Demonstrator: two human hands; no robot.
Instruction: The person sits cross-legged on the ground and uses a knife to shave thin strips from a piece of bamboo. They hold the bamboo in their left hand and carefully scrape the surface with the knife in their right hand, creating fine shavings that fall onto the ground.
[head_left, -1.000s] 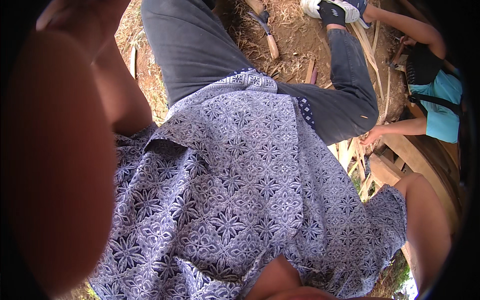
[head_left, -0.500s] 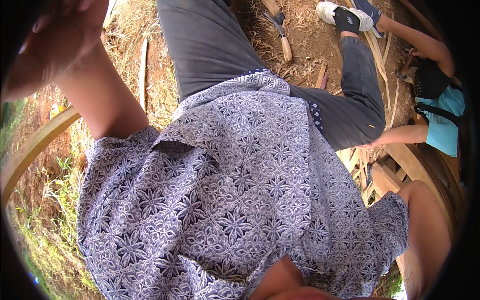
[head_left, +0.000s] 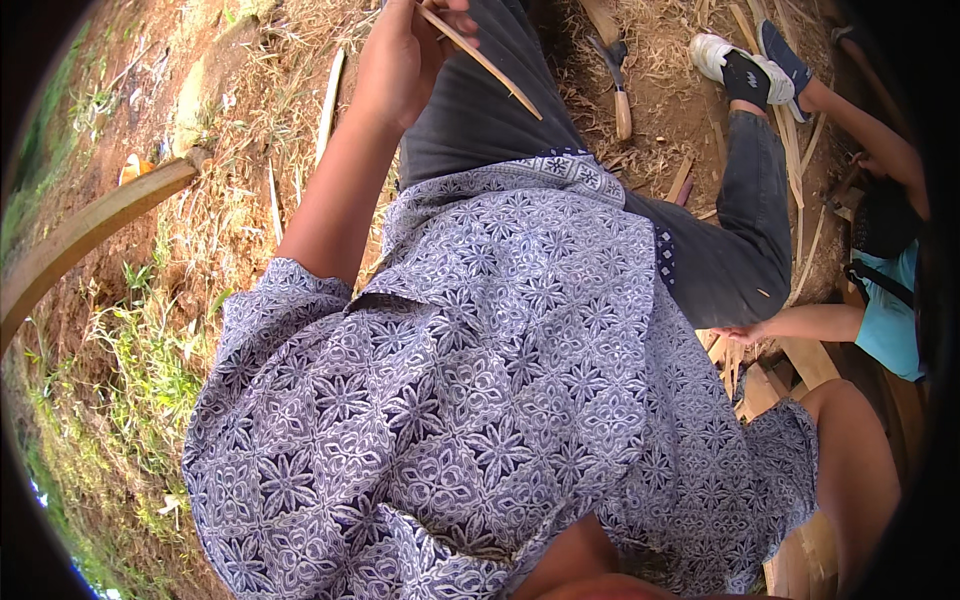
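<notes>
Your left hand [head_left: 408, 62] grasps one thin wooden stick [head_left: 495, 75] near its upper end, the fingers closed on it, and the stick slants down in front of your left trouser leg [head_left: 470, 125]; held by that end, most of its length is presumably left free and easy for you to see. Your right hand is out of view, so its state cannot be told; only your bare right arm [head_left: 855, 440] shows past the sleeve. One tool with a dark head and wooden handle [head_left: 622, 108] lies on the ground between your legs, perhaps put there to be within reach. On your left you have one curved plank [head_left: 100, 230], one small orange-and-white thing [head_left: 135, 170] near its end, and two pale strips [head_left: 330, 105] on the ground. On your right, one co-worker [head_left: 890, 325] stretches a forearm toward your right knee, near pale wood pieces too overlapped to count.
</notes>
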